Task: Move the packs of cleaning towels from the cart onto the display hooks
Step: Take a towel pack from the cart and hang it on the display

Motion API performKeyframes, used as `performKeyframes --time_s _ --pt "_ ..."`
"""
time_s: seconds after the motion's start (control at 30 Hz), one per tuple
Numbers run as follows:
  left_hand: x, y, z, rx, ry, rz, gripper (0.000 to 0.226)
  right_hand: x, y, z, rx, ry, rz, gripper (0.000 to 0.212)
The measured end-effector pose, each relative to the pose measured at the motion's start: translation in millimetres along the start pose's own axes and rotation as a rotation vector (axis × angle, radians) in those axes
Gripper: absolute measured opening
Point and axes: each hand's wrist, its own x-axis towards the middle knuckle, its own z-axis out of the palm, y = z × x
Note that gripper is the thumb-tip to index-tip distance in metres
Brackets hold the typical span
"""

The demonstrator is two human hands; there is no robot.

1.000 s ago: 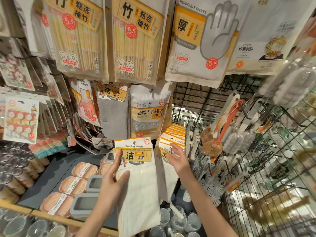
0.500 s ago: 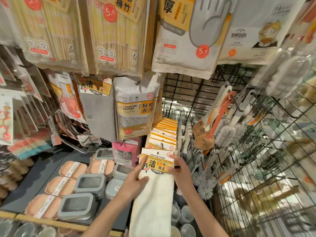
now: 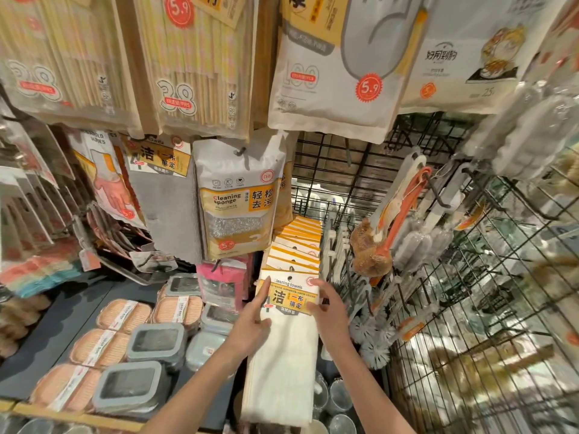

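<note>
Store rack (image 3: 360, 170), hands on towel pack (image 3: 282, 346)

A white cleaning-towel pack (image 3: 282, 349) with a yellow-and-white header card hung upright at the front. More identical packs (image 3: 297, 242) hung in a row behind it.

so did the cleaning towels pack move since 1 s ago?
Yes. The cleaning towels pack went right, from below the cleaning sponge bag to the front of the hanging row.

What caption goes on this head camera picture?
Two hands, left and right, press a cleaning towels pack onto a full hook row.
</note>
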Motion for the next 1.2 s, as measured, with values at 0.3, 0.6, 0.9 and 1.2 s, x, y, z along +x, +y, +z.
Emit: performKeyframes --time_s 0.3,0.6,0.9,1.2 --pt "22.3 -7.9 6.7 0.064 0.033 0.019 0.087 9.3 6.2 -1.1 -0.11 0.038 -0.004 0.037" --pt "44.5 -16.6 7.5 0.185 0.109 -0.028 0.086 17.3 0.5 13.9 -0.065 -0.081 0.093 0.051" --pt "61.4 -13.9 6.0 0.197 0.043 -0.023 0.088 41.5 6.7 14.5 0.09 -0.1 0.165 0.054" --pt "85.8 -7.3 0.9 0.186 0.02 -0.02 0.093 65.9 7.7 14.3 0.174 -0.129 0.238 0.062"
